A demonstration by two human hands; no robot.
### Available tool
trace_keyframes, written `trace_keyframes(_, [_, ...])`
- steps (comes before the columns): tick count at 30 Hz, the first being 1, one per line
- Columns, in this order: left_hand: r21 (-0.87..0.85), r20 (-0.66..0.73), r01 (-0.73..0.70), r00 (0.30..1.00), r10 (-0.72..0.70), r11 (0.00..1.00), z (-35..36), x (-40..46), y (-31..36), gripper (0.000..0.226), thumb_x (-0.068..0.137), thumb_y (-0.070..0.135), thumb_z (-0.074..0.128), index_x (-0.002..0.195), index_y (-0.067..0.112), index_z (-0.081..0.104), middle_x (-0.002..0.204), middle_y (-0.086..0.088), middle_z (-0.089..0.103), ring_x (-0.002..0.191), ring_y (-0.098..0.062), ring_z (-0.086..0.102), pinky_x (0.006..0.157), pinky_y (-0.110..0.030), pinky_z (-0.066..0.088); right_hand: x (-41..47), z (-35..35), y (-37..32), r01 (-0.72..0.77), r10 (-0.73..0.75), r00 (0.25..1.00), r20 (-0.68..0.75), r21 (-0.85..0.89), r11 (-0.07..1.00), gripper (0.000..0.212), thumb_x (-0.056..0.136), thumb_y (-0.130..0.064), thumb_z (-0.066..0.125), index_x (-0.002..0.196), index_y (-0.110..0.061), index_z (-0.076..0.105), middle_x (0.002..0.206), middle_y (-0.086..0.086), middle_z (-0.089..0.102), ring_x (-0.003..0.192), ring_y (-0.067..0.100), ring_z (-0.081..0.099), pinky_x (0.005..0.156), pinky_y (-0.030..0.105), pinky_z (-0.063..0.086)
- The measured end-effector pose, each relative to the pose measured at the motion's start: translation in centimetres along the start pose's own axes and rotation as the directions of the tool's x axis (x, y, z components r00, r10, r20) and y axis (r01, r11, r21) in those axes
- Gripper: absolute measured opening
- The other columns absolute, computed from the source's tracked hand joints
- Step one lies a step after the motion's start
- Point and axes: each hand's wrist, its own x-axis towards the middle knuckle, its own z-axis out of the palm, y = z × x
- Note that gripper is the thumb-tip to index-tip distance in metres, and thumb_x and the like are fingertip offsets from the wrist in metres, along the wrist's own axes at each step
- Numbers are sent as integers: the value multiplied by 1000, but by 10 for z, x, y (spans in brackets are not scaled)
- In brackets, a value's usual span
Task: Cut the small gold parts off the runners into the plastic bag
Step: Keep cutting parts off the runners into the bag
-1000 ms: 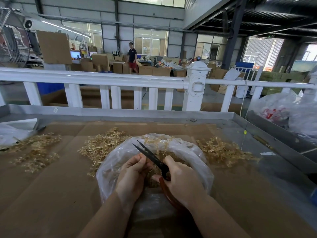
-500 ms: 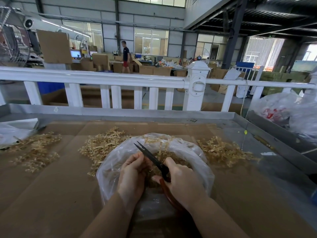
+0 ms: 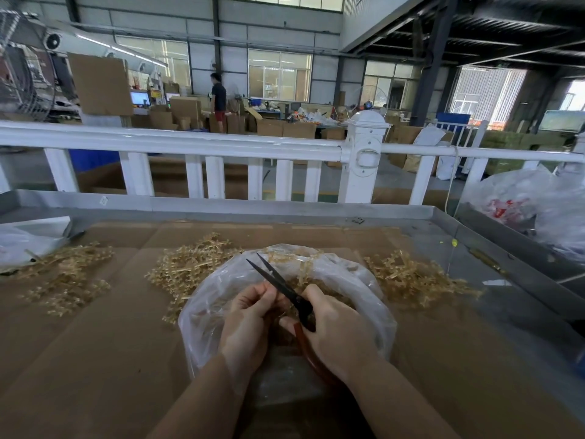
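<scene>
A clear plastic bag (image 3: 364,289) stands open in the middle of the cardboard-lined table, with loose gold parts (image 3: 335,296) inside. Over its mouth, my right hand (image 3: 335,334) grips black scissors (image 3: 278,283) with red-brown handles; the blades point up and left, slightly apart. My left hand (image 3: 250,321) pinches something small at the blades, mostly hidden by my fingers. Piles of gold runners lie around the bag: one behind it to the left (image 3: 190,267), one to the right (image 3: 411,280), one at the far left (image 3: 63,277).
The cardboard sheet (image 3: 110,359) lies in a metal tray with a raised rim (image 3: 221,205). A white fence rail (image 3: 190,142) runs behind it. Plastic bags sit at the far left (image 3: 28,239) and right (image 3: 525,204). A person (image 3: 218,96) stands among boxes far back.
Both hands stay over the bag mouth and the scissor blades have closed slightly. The person in the background has walked to the left.
</scene>
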Motion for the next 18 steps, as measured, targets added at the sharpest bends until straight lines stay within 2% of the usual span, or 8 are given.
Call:
trace_keyframes(3, [-13, -16, 5, 1000, -5, 1000, 0, 1, -1, 16, 78, 14, 59, 63, 8, 64, 63, -10, 60, 54, -17, 59, 51, -27, 53, 1, -3, -2, -16, 15, 999, 43, 24, 1000, 31, 86, -62, 50, 94, -33, 39, 84, -11, 57, 74, 4, 52, 54, 8, 32])
trace_keyframes(8, [-4, -16, 12, 1000, -12, 1000, -1, 2, -1, 18, 91, 9, 53, 74, 3, 55, 67, -10, 56, 60, -18, 56, 56, -27, 53, 3, -6, -2, -14, 11, 998, 67, 41, 999, 31, 88, -57, 54, 93, -32, 36, 78, -14, 52, 69, 3, 47, 51, 8, 30])
trace_keyframes(14, [19, -17, -8, 1000, 8, 1000, 0, 0, -1, 20, 93, 9, 52, 74, 4, 57, 66, -10, 56, 60, -18, 55, 59, -28, 52, 1, -4, -2, -20, 18, 999, 43, 43, 999, 31, 86, -60, 53, 93, -34, 38, 83, -11, 59, 70, 1, 46, 51, 7, 30])
trace_keyframes(18, [28, -17, -16, 1000, 17, 999, 0, 0, -1, 21, 90, 10, 53, 71, 5, 58, 64, -9, 57, 58, -18, 56, 58, -28, 52, -1, -3, -1, -15, 15, 1000, 25, 22, 1000, 32, 86, -62, 52, 92, -35, 37, 80, -13, 54, 69, 1, 47, 51, 9, 30])
